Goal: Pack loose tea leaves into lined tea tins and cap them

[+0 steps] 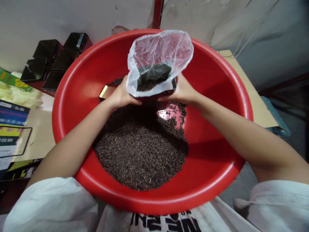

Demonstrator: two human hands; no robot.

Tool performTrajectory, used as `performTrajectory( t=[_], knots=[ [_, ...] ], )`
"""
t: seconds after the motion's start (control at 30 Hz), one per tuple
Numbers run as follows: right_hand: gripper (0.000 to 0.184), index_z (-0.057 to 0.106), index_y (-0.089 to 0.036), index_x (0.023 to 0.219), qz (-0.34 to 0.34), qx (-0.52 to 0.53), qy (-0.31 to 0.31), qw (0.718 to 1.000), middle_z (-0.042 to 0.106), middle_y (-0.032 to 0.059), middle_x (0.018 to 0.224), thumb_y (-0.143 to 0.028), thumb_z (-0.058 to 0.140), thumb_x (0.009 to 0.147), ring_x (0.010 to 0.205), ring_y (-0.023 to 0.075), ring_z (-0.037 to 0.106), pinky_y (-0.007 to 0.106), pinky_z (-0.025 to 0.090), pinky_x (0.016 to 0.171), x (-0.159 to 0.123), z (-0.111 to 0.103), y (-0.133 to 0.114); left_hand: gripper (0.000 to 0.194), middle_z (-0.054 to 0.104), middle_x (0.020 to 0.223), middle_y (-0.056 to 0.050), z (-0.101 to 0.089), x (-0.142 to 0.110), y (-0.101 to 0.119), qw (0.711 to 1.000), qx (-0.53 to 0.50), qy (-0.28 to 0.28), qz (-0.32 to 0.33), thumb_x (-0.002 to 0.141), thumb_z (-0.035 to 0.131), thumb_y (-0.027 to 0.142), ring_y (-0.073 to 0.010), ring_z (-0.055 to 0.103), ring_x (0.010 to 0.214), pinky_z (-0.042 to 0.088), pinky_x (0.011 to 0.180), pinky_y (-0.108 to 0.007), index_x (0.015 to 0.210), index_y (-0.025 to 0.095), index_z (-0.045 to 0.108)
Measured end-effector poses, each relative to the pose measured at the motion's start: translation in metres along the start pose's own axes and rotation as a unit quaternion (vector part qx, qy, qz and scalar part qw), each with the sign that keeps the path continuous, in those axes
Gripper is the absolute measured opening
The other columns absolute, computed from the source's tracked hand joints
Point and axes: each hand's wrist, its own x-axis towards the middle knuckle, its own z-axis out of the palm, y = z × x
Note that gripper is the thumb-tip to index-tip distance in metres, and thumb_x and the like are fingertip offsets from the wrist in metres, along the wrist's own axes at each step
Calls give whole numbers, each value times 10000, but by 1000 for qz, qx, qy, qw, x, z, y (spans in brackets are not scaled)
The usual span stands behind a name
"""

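Note:
My left hand [121, 95] and my right hand [184, 91] are closed around opposite sides of a dark box-shaped tin [173, 85]. A translucent plastic bag [160, 50] lines the tin, its mouth spread wide above the rim. Some dark, dry tea-like leaves show inside the bag. The tin is held over a large red basin [217, 129], where a broad heap of the same dark leaves [142, 158] lies. Behind my left wrist, a shallow dark piece with a gold-coloured inside [106, 92] rests in the basin, partly hidden. My fingertips under the tin are in shadow.
Several dark, square tins [65, 59] stand at the left behind the basin. Printed packaging [13, 119] lies at the left edge. A cardboard sheet [259, 106] is at the right of the basin, and a grey wall [72, 16] rises behind.

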Motion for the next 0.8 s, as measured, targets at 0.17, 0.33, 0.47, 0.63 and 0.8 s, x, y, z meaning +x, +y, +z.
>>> performTrajectory(
  t=[0.17,0.33,0.47,0.63,0.8],
  knots=[
    [944,391,-242,1208,35,-46,112,992,436,87,1326,-435,855,409,1264,306,381,500,284,1109,7,-17,28,530,608,1187,-123,3,-1,-18,981,153,-15,-115,730,632,215,-262,606,1042,481,916,-432,1227,161,457],
    [826,405,-262,1184,39,-64,163,984,468,61,1297,-425,830,494,1258,285,316,496,260,1095,10,-30,30,343,582,1179,-160,-8,-7,-47,875,473,-78,-62,797,537,200,-317,533,1112,423,952,-426,1122,104,587],
    [760,403,-287,1145,24,-31,183,982,521,37,1243,-392,823,520,1260,265,281,476,238,1092,13,-41,20,304,571,1143,-191,6,-2,-52,823,554,-124,11,836,449,179,-340,496,1120,391,946,-427,1076,66,597],
    [721,418,-264,1124,15,-43,189,981,528,75,1214,-378,816,534,1261,303,343,488,309,1064,19,-59,18,326,543,1199,-212,32,38,-41,801,578,-121,96,829,459,152,-340,449,1172,304,1026,-434,1113,36,571],
    [829,414,-217,1126,61,-94,220,969,492,107,1193,-360,856,439,1183,372,459,590,355,1028,23,-65,31,348,578,1156,-191,59,97,-43,857,509,-68,45,836,370,82,-280,525,1098,382,951,-366,1131,54,553]
  ],
)
